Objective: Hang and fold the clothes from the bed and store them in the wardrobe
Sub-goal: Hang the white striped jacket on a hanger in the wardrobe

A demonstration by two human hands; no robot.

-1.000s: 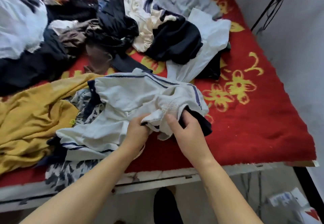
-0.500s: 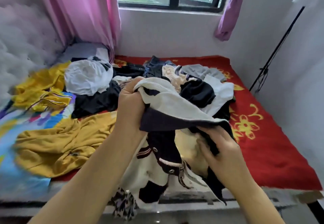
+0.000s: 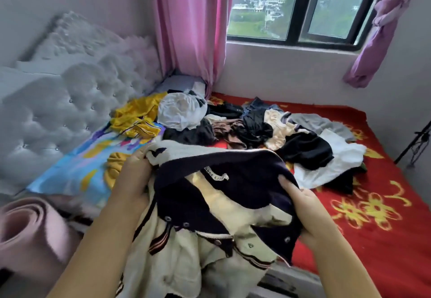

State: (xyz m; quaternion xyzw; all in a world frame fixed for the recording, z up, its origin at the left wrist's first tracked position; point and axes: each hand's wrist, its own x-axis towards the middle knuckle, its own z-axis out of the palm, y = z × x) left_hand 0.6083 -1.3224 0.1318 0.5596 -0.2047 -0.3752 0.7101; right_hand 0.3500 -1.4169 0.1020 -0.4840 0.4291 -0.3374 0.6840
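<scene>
Both hands, left hand [image 3: 134,176] and right hand [image 3: 305,213], grip the cream-and-navy cardigan [image 3: 210,216] above the bed's [image 3: 384,239] near edge; its loose hem may snag other clothes.

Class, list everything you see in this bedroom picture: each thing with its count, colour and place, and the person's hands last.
cardigan: 1, cream and navy, held up in front
clothes pile: many, mixed colours, mid-bed
yellow garment: 1, near headboard
bed cover: 1, red with yellow flowers
headboard: 1, white tufted, left
curtains: 2, pink, by window
window: 1, black frame, back wall
left hand: grips cardigan collar
right hand: grips cardigan collar
</scene>
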